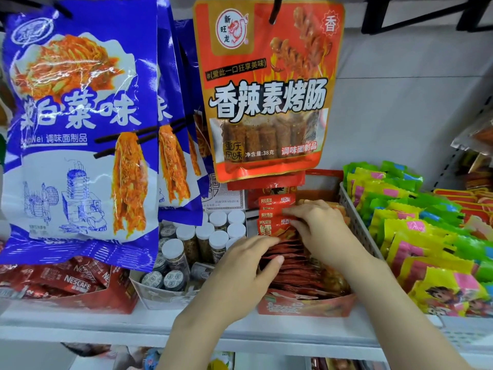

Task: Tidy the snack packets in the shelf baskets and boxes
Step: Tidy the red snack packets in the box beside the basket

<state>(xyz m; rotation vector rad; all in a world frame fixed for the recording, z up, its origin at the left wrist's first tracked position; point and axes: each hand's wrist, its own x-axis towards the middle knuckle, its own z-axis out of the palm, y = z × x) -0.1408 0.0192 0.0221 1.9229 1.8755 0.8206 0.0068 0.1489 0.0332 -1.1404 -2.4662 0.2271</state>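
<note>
A red cardboard display box (304, 307) on the shelf holds a row of small red snack packets (286, 256) standing on edge. My left hand (245, 271) lies over the near packets, its fingers and thumb curled round their left side. My right hand (317, 227) reaches in from the right and its fingertips pinch the upright red packets (272, 217) at the back of the row. Brownish packets (334, 281) fill the box's right side.
A grey plastic basket (354, 220) with several yellow-green packets (416, 225) stands to the right. Left of the box are white-capped jars (205, 236) and a red Nescafe box (80, 292). Blue bags (80, 129) and a red-orange bag (266, 89) hang overhead. The shelf edge (133, 335) runs in front.
</note>
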